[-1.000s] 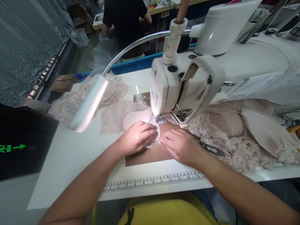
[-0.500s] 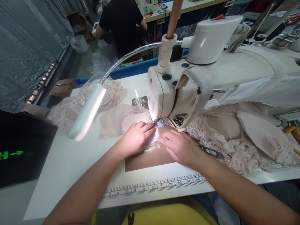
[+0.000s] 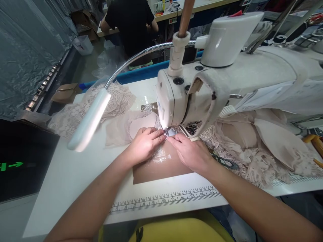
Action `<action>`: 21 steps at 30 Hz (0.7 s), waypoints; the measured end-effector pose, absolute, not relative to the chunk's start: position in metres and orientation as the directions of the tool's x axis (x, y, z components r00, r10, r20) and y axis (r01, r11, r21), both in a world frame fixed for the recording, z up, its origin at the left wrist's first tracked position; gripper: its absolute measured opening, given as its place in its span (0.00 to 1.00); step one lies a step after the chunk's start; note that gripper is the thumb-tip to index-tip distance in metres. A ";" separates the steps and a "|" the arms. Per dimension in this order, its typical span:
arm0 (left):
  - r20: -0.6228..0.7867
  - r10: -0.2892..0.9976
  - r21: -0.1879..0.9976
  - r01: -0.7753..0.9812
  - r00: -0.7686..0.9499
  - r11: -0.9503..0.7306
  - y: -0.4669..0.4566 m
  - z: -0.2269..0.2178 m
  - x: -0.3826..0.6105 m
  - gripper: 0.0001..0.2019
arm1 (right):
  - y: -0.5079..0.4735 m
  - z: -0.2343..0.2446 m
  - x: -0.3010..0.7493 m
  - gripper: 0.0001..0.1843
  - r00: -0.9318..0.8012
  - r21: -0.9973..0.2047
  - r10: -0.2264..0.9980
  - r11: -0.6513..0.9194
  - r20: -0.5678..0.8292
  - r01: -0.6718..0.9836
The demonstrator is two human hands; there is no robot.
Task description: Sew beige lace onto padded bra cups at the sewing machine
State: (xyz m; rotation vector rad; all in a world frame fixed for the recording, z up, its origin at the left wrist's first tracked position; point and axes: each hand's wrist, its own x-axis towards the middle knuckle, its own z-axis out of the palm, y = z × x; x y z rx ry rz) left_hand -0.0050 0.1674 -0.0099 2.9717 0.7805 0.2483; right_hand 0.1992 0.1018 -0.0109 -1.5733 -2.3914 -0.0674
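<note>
- One cup lies on the desk, just left of the machine, its near edge hidden by our left hand.
- We judge a slip the worst risk: working so close below the machine's head, our fingers could stray under the needle, which we cannot make out.
- Uneven pulling could also pucker the lace around the cup, we think.
- As for looks, the cup is pale pink, smooth and rounded, bordered by lace, with sheer cloth to its left.
- Our left hand and right hand nearly meet at the tips, fingers bent low; whether they pinch cloth, we cannot tell.
- Beneath them is a brown mat; snips and a lace pile lie to our right.
</note>
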 end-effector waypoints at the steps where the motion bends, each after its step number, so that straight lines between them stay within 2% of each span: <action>1: 0.137 0.504 0.091 0.496 0.853 -0.864 0.167 -0.009 -0.004 0.18 | 0.102 -0.011 0.199 0.22 -0.361 -0.112 0.895 0.400 0.261 0.910; 7: 0.128 0.545 0.055 0.543 0.828 -0.838 0.166 -0.008 -0.002 0.18 | 0.101 -0.014 0.201 0.22 -0.371 -0.106 0.885 0.413 0.282 0.904; 16: 0.116 0.563 0.039 0.563 0.818 -0.826 0.163 -0.003 -0.003 0.20 | 0.098 -0.013 0.205 0.20 -0.378 -0.195 0.872 0.448 0.311 0.873; 21: 0.011 0.654 0.039 0.653 0.756 -0.756 0.147 0.021 -0.005 0.20 | 0.099 -0.016 0.210 0.21 -0.348 -0.229 0.893 0.416 0.284 0.880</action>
